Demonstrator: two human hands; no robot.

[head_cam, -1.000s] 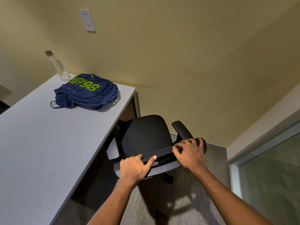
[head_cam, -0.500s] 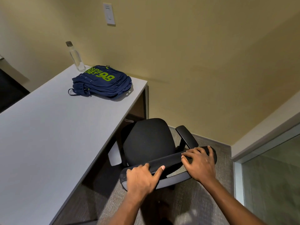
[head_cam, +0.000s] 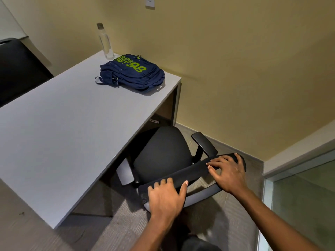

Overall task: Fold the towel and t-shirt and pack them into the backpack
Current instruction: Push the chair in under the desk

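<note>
My fingertips are hidden: my left grip (head_cam: 165,196) curls over the top of a black chair's backrest (head_cam: 192,173) at lower centre, with the finger ends lost behind it and the thumb lying along the top; my right grip (head_cam: 227,173) clasps the same backrest further right, fingers laid along the top and thumb hooked over its far end. The bottom edge of the frame cuts off both forearms. The chair's base is out of sight beneath the seat (head_cam: 163,153), and one armrest (head_cam: 204,144) shows above my right grip.

The navy backpack (head_cam: 134,75), with green lettering too distorted to read, lies flat on the far end of the grey counter (head_cam: 63,133), upper centre, well apart from my grips; I cannot tell whether it is zipped. A clear bottle (head_cam: 106,44) stands just behind it against the yellow wall.

Since half a second ago the view has swung left: backpack and bottle now sit further right and lower in the frame; a wall plate (head_cam: 150,2) is now cut by the top edge; a second dark chair (head_cam: 20,69) has come in at the left edge. Both grips stay on the backrest.

A glass panel (head_cam: 304,205) fills the lower right; the chair stands between me and the counter.
</note>
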